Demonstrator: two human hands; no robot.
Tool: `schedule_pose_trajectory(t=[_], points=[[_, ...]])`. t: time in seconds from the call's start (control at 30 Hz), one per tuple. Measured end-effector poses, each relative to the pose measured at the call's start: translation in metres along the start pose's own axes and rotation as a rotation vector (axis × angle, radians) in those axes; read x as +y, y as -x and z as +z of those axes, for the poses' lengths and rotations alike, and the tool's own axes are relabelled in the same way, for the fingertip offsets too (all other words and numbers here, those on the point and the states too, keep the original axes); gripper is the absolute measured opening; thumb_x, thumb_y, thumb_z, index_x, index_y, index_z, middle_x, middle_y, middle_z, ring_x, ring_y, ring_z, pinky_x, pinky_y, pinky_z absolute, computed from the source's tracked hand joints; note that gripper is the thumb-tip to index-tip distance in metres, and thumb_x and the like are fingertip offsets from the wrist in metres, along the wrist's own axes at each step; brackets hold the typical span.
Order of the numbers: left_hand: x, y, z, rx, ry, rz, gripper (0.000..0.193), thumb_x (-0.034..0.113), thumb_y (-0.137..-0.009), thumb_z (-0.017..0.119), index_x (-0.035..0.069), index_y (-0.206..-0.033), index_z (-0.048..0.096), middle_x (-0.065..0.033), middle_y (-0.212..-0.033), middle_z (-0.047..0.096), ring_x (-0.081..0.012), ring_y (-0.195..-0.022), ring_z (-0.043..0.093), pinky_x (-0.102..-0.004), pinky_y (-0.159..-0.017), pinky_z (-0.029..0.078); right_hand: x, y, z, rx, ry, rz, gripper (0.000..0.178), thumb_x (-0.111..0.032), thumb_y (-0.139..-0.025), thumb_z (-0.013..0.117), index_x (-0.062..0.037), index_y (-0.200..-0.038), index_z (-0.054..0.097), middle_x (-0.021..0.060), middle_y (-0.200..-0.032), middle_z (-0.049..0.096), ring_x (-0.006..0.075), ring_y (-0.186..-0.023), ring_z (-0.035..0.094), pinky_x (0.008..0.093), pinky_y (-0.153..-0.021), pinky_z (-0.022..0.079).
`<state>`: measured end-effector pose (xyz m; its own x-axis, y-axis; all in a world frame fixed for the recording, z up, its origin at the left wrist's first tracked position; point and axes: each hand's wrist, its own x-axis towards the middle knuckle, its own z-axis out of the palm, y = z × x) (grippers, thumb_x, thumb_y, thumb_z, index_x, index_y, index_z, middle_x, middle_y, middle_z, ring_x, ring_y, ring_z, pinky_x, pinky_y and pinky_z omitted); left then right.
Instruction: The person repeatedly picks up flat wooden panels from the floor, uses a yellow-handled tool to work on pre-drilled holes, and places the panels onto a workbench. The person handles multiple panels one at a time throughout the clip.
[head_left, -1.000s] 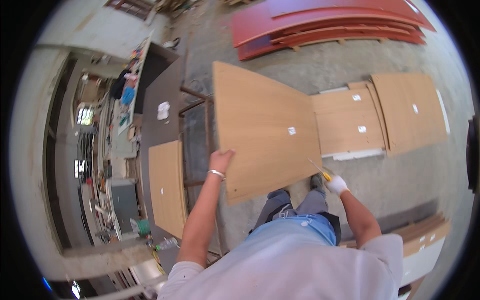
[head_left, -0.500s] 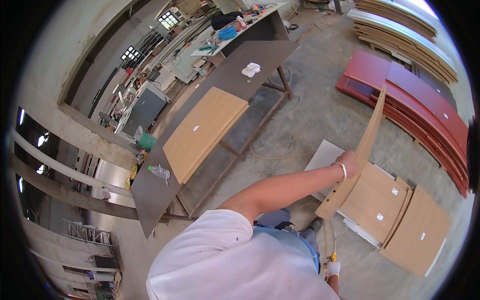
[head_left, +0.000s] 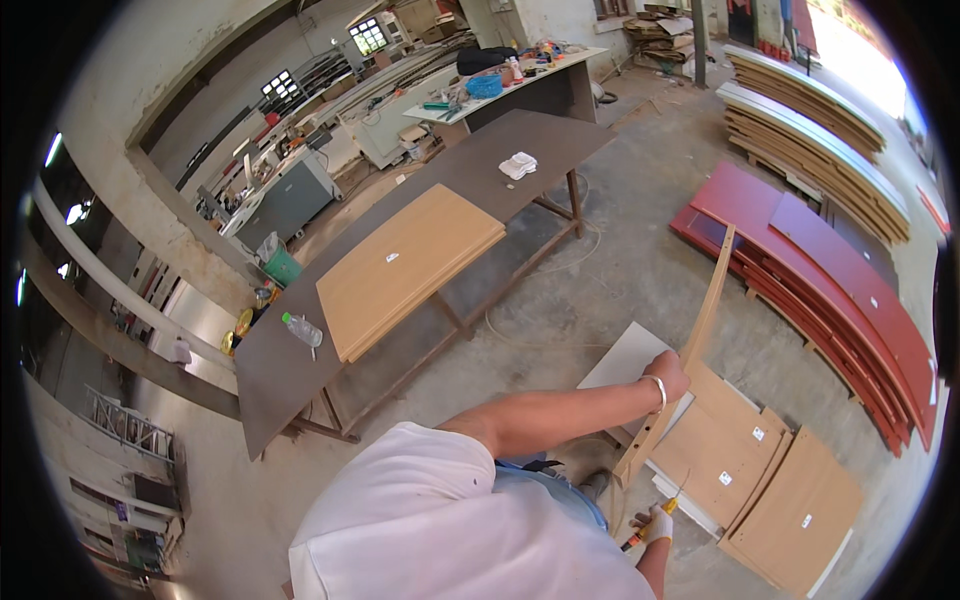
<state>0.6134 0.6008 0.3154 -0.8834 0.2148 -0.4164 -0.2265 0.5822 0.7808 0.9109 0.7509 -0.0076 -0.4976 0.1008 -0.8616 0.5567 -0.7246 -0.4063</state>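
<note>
On the concrete floor [head_left: 600, 290], left hand [head_left: 668, 378] still grips upright panel [head_left: 700, 340].

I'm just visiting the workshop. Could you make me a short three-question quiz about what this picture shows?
1. True or false: the left hand grips a wooden panel stood on its edge.
2. What does the gloved right hand hold? A) a yellow-handled tool B) a plastic bottle C) a white cloth
3. What lies on the long dark table beside the plastic bottle?

Key: 1 true. 2 A. 3 a stack of light wooden boards.
</note>
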Motion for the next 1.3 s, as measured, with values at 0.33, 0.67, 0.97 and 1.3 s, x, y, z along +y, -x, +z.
schedule_pose_trajectory(t=[0.33, 0.67, 0.97, 1.3], points=[[-0.028, 0.087, -0.166, 0.115, 0.399, -0.169, 0.028, 0.007, -0.071, 0.068, -0.010, -0.094, 0.066, -0.0153, -0.081, 0.068, -0.0218, -0.070, 0.067, -0.0352, -0.061, 0.053, -0.001, -0.047, 0.076, 0.432, 0.079, 0.301, 0.038, -0.048, -0.097, 0.050, -0.0108, -0.098, 0.043, 0.0106, -0.082, 0.050, 0.0282, -0.059, 0.051, 0.0396, -0.048, 0.040], [-0.102, 0.171, -0.365, 0.232, 0.466, 0.087, 0.029, 0.008, -0.076, 0.062, -0.011, -0.098, 0.065, -0.0134, -0.082, 0.068, -0.0171, -0.072, 0.064, -0.0323, -0.065, 0.052, 0.056, -0.080, 0.185, 0.148, 0.298, 0.370, 0.030, -0.042, -0.098, 0.049, -0.0121, -0.101, 0.048, 0.0095, -0.092, 0.056, 0.0283, -0.068, 0.057, 0.0419, -0.052, 0.045], [-0.185, 0.253, -0.550, 0.497, 0.567, 0.281, 0.032, 0.007, -0.076, 0.060, -0.008, -0.104, 0.063, -0.0108, -0.086, 0.068, -0.0140, -0.078, 0.062, -0.0320, -0.071, 0.051, 0.024, -0.149, 0.396, -0.204, 0.263, 0.115, 0.024, -0.036, -0.099, 0.047, -0.0132, -0.104, 0.053, 0.0085, -0.100, 0.061, 0.0283, -0.077, 0.063, 0.0439, -0.056, 0.049], [-0.452, 0.278, -0.592, 0.943, 1.272, 0.145, 0.037, 0.005, -0.079, 0.061, -0.009, -0.114, 0.061, -0.0123, -0.104, 0.069, -0.0207, -0.087, 0.067, -0.0309, -0.076, 0.054, -0.089, -0.055, 0.680, -0.196, 0.217, -0.865, 0.047, -0.003, -0.082, 0.055, -0.0034, -0.129, 0.045, 0.0105, -0.108, 0.058, 0.0267, -0.096, 0.062, 0.0421, -0.081, 0.055]])
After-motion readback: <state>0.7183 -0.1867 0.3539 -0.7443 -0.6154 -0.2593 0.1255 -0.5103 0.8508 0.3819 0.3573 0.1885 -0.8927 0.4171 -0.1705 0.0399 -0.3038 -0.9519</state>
